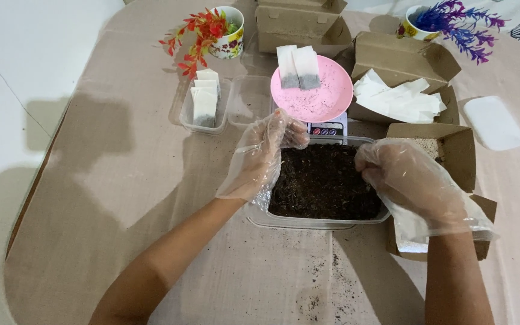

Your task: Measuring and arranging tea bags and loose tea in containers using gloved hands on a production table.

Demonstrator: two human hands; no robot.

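I'm looking down on the tabletop (121, 198), both hands in thin clear gloves at the tub (308, 221) of dark loose tea (326, 183), which sits dead centre in front of me.

Left hand (260, 159) is at the tub's 10 o'clock corner, fingers curled in toward the thumb in a pinch. Whether that grip has anything in it I cannot tell; the glove film hides it. Right hand (407, 180) is at the tub's 3 o'clock edge, fingers bunched together and dipping toward the tea. It looks closed on a pinch of leaf, but that's my read; I can't see the leaf itself.

At 12 o'clock from the tub, the pink plate (326, 99) rides on a small scale (327, 127), with 2 filled bags (299, 67) lying on it and specks of tea around them. At 10 o'clock a clear tray (182, 114) holds more filled bags (204, 99). At 2 o'clock an open carton (404, 57) holds the empty bags (401, 99). Another carton (458, 159) sits just right of the tub, under my right wrist.

My judgement: I'm in the filling step, gathering tea. The next move calls for a fine pinch held steady and an open bag mouth, since crumbs already litter the cloth at 6 o'clock.
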